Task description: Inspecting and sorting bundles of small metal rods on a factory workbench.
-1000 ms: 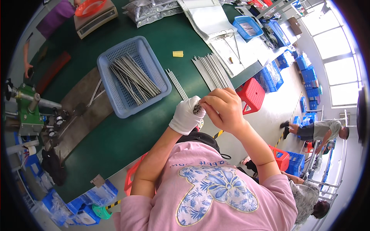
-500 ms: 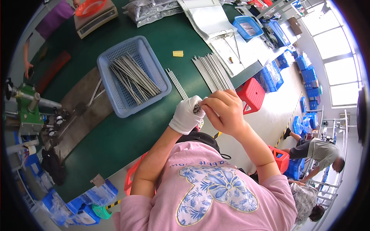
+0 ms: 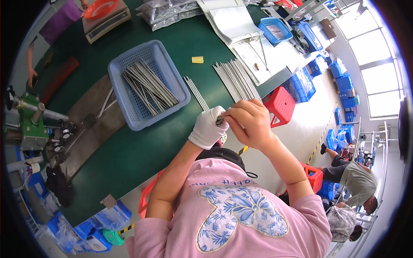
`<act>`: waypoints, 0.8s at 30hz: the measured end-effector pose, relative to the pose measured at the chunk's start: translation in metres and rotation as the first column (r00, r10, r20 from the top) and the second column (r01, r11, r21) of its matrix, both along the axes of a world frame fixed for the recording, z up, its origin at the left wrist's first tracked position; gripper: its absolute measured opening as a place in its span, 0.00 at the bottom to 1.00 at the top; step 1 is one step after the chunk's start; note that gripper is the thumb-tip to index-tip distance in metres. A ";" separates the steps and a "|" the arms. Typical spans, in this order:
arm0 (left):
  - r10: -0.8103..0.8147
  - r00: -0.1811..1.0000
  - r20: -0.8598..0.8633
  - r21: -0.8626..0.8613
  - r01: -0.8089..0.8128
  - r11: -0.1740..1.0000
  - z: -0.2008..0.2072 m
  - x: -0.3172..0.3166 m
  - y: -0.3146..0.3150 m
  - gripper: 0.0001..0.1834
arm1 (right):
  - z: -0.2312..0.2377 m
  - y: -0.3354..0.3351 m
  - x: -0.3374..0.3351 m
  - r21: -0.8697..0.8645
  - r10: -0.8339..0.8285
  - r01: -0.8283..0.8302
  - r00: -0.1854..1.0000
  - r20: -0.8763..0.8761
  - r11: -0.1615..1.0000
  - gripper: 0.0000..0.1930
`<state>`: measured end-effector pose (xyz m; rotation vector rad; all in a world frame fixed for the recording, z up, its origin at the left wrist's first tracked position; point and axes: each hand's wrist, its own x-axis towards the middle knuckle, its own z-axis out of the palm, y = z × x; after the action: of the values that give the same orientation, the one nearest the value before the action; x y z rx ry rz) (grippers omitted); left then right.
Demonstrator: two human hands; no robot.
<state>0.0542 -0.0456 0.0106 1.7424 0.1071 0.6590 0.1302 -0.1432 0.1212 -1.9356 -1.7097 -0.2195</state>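
Note:
My left hand [image 3: 208,129], in a white glove, is closed around a bundle of thin metal tubes. The bundle's near ends [image 3: 220,121] show as a cluster of small openings at the top of the fist. Beyond the glove, several grey tubes [image 3: 196,93] run away in line with it. My bare right hand [image 3: 250,122] pinches at the near ends, thumb and forefinger together; what sits between its fingertips is hidden. Just past it, a row of grey metal tubes [image 3: 236,81] lies side by side on the green table. More loose tubes [image 3: 150,88] fill a blue perforated basket [image 3: 121,106] at left.
A yellow slip [image 3: 197,59] and an open binder [image 3: 234,26] lie on the table [image 3: 107,172]. A scale [image 3: 107,23] with a red dish stands far left. Green machinery [image 3: 32,122] is at the left edge. Red stools [image 3: 280,106] and other people are at right.
Both my hands keep nearly the same place and grip, with only slight movement. At the right, a person in a grey shirt has shifted lower in the picture.

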 end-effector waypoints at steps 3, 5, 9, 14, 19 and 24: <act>-0.004 0.999 -0.032 -0.022 0.003 1.000 0.002 -0.001 0.000 0.11 | -0.001 -0.003 -0.001 0.030 -0.025 0.025 1.000 -0.012 0.999 0.04; -0.005 1.000 -0.030 -0.034 0.004 0.999 0.002 -0.001 -0.001 0.12 | -0.002 -0.005 -0.001 0.019 -0.024 0.024 1.000 -0.020 1.000 0.04; -0.010 1.000 -0.010 -0.029 0.009 1.000 0.001 -0.001 0.000 0.11 | -0.005 -0.005 -0.002 0.011 0.000 0.000 1.000 -0.008 1.000 0.04; -0.008 1.000 0.002 0.001 0.008 1.000 -0.001 -0.002 -0.001 0.10 | -0.001 -0.006 -0.003 -0.025 0.030 -0.030 0.999 0.017 0.999 0.04; -0.015 0.997 -0.075 -0.038 0.012 0.999 0.007 -0.003 -0.001 0.12 | 0.002 -0.011 -0.004 -0.012 0.007 -0.007 1.000 0.003 1.000 0.06; -0.029 0.997 -0.068 -0.064 0.025 0.998 0.009 -0.004 -0.001 0.14 | 0.001 -0.012 -0.005 -0.019 -0.006 0.006 1.000 -0.015 1.000 0.06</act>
<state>0.0506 -0.0463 0.0193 1.7029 0.1503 0.5700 0.1250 -0.1556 0.1220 -1.9510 -1.7022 -0.1913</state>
